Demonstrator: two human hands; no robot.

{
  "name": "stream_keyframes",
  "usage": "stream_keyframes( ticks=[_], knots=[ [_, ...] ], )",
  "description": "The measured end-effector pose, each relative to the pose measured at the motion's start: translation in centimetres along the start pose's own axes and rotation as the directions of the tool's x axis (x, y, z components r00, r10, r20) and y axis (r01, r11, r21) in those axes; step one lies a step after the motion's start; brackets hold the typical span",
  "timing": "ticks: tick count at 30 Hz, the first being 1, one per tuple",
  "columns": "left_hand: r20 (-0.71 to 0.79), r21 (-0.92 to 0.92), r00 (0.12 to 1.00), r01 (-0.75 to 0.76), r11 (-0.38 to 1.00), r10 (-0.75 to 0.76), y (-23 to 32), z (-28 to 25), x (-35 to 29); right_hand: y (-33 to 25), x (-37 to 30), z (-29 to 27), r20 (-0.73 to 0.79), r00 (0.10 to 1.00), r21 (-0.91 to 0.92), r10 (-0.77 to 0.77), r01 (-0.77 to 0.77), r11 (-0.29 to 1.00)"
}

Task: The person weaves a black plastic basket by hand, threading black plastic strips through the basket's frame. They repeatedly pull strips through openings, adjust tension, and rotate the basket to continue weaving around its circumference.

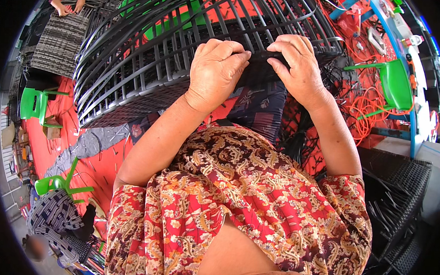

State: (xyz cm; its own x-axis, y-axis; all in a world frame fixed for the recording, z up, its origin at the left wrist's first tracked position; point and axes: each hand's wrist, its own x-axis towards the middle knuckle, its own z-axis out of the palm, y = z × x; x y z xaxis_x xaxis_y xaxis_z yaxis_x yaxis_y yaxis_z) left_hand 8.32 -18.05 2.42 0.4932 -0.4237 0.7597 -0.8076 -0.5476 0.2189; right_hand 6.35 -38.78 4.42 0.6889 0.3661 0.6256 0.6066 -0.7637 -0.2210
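Nearest the camera, a red paisley-patterned garment fills the lower middle, and two bare forearms rise from it to a woven frame of black strips held against the lap. At its near woven edge, the left hand is laid knuckles-up with fingers curled over the rim, and the right hand is closed on a black strip pinched at the same edge; the two hands are just beside each other. Upright ribs of the frame fan away loosely, unwoven at the top. Little open room is left around it: stacked black woven panels crowd the right. Three green plastic chairs are seen on the red floor. Farther off, another person's hands rest on a grey woven panel.
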Motion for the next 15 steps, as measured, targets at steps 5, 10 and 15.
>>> stream_keyframes(
  ticks=[5,10,15],
  knots=[
    [-0.006,0.000,0.999,-0.043,0.999,0.043,0.0,0.2,-0.3,0.3,-0.3,0.3,-0.006,1.000,-0.001,-0.026,0.026,1.000],
    [0.000,-0.032,1.000,-0.021,0.999,0.021,0.2,0.4,-0.1,0.7,-0.8,-0.1,0.008,1.000,0.043,-0.003,0.003,0.999],
    [0.030,-0.102,0.997,0.070,0.992,-0.068,0.5,0.2,1.5,3.7,-0.1,-5.8,-0.021,0.982,0.068,0.186,-0.184,0.981]
  ],
)
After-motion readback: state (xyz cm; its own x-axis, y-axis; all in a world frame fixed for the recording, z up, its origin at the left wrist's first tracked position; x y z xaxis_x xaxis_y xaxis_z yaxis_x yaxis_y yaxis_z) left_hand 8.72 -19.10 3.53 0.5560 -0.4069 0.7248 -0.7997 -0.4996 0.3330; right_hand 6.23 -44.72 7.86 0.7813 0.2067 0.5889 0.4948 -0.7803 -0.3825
